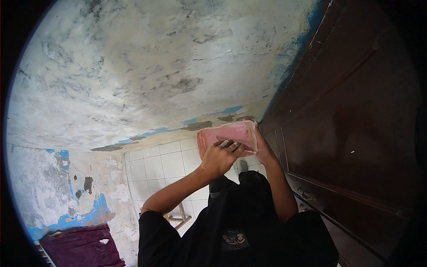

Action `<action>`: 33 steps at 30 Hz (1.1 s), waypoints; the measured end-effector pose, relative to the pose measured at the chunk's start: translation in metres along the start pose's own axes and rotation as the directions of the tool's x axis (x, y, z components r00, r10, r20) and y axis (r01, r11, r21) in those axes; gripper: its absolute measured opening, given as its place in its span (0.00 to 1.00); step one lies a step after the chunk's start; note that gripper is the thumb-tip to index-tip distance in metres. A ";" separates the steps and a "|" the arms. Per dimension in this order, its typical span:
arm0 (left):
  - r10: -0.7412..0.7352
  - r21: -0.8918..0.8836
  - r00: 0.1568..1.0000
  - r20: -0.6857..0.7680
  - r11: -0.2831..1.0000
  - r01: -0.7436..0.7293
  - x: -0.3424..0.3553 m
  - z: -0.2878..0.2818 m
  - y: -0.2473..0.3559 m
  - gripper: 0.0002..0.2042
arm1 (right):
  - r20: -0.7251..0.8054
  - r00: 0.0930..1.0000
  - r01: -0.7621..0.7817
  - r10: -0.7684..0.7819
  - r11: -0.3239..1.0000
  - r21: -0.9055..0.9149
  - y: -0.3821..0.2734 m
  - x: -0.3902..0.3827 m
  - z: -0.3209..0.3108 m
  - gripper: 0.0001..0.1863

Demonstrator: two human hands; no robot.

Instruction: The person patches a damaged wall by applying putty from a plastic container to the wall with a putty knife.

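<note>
A shallow pink tub is held up over the floor in front of the body, close to the foot of the patchy wall in view; whether the wall is touched by its far edge cannot be told. Its right end is grasped by the right hand, with the fingers set along the side and rim, and the tub's weight appears to be borne there. The left hand is brought across from the left and placed over the tub's near side, its fingers bent and directed into the hollow. The fingertips are smeared with a whitish material, and it cannot be told whether anything is gripped between them. Pale residue is also spread over the inside and rim of the tub. The main wall is covered in uneven white and grey coating, with blue paint and grey patches exposed along its lower part. On the right, a dark brown wooden panel is seen, marked with small white specks. The floor is laid with white square tiles, on which a wooden frame is partly hidden by the left arm. At lower left, a purple cloth is hung below a second, flaking wall. A black shirt is worn.
</note>
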State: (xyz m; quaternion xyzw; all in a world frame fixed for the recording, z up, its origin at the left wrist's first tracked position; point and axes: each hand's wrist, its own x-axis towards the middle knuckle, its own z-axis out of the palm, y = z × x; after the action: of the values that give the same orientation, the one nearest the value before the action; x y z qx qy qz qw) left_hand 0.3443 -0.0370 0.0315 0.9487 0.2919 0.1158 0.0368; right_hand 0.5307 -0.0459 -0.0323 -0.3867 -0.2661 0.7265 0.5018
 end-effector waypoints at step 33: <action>-0.293 -0.134 0.944 -0.151 0.952 0.274 -0.016 -0.010 -0.015 0.15 | -0.104 0.978 0.178 -0.182 0.983 -0.054 0.022 0.017 -0.002 0.32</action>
State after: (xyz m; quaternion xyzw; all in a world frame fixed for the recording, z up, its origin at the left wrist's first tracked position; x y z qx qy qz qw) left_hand 0.3207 -0.0332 0.0356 0.8800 0.4206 0.2056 0.0807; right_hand 0.5176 -0.0379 -0.0551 -0.4110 -0.2882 0.6499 0.5706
